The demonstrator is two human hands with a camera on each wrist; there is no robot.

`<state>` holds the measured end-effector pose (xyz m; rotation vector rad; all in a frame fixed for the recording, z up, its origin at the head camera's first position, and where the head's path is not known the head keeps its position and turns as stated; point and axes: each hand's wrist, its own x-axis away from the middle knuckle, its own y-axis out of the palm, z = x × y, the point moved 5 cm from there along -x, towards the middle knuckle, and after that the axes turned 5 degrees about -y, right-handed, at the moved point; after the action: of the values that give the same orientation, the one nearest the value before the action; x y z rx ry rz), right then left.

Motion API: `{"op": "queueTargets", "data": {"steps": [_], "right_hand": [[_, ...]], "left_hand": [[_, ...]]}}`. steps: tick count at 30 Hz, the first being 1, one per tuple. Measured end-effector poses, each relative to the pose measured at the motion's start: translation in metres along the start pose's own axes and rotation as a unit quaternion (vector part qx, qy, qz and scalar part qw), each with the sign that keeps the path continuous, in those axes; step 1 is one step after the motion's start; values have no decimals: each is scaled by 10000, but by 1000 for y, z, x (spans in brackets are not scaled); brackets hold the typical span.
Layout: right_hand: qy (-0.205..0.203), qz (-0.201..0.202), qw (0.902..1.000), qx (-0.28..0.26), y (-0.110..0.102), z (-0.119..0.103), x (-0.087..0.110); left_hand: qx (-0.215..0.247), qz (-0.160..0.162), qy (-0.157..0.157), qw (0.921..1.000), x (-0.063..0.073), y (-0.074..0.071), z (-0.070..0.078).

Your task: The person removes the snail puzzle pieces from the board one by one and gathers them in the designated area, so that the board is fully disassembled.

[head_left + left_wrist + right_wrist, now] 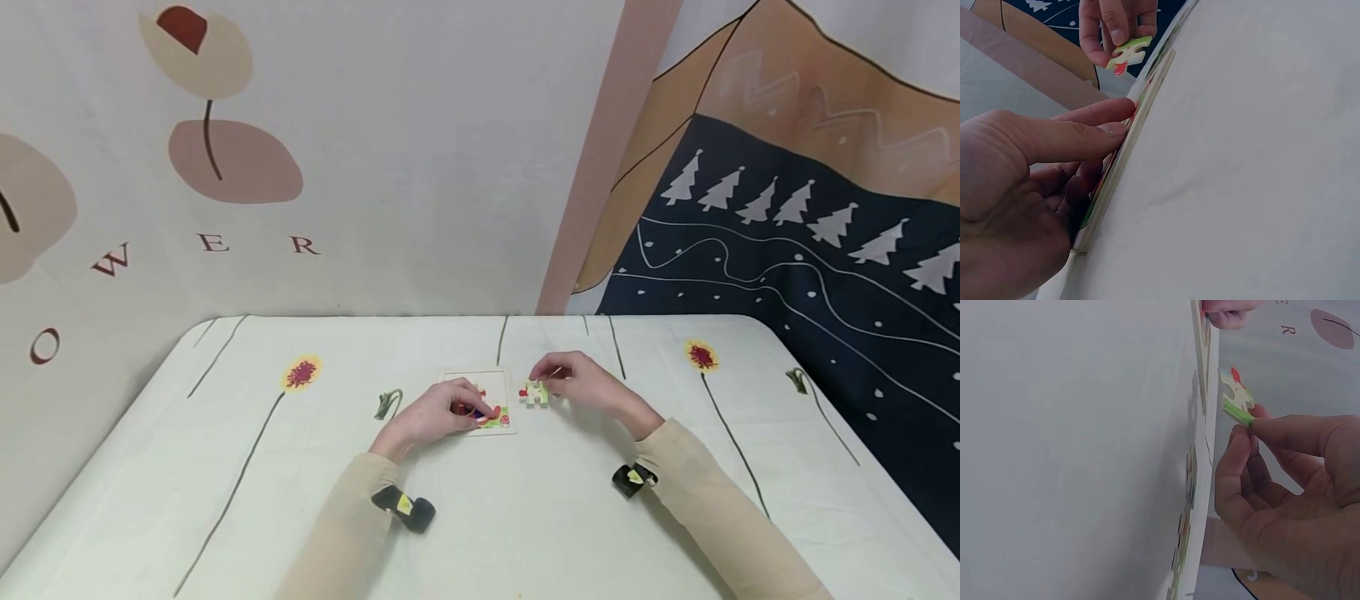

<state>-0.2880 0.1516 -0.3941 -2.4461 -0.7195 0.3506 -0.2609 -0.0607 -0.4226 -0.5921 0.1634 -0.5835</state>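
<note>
A square puzzle board lies flat on the white cloth, with some colourful pieces in its frame. My left hand is over the board, covering its left part. The thumb and index finger, held fairly straight, touch the pieces with their tips; in the left wrist view the board appears nearly edge-on. Right of the board, my right hand pinches a jigsaw piece between thumb and fingertips. That piece is pale with a green edge and a red knob, raised off the cloth in the right wrist view.
Several loose puzzle pieces lie in a row on the cloth near my right hand, seen edge-on. Printed flowers mark the cloth. A printed curtain rises behind the table's back edge.
</note>
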Motion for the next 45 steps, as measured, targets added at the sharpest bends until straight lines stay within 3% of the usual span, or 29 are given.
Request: {"op": "queueTargets", "data": {"steps": [13, 30, 45], "right_hand": [[149, 47, 9998, 99, -17, 10, 11], [448, 150, 9974, 550, -44, 23, 32], [597, 172, 9964, 573, -61, 35, 54]], "left_hand": [[27, 9, -147, 9999, 1, -1, 0], [119, 3, 49, 9999, 1, 0, 3], [71, 3, 71, 9999, 0, -1, 2]]}}
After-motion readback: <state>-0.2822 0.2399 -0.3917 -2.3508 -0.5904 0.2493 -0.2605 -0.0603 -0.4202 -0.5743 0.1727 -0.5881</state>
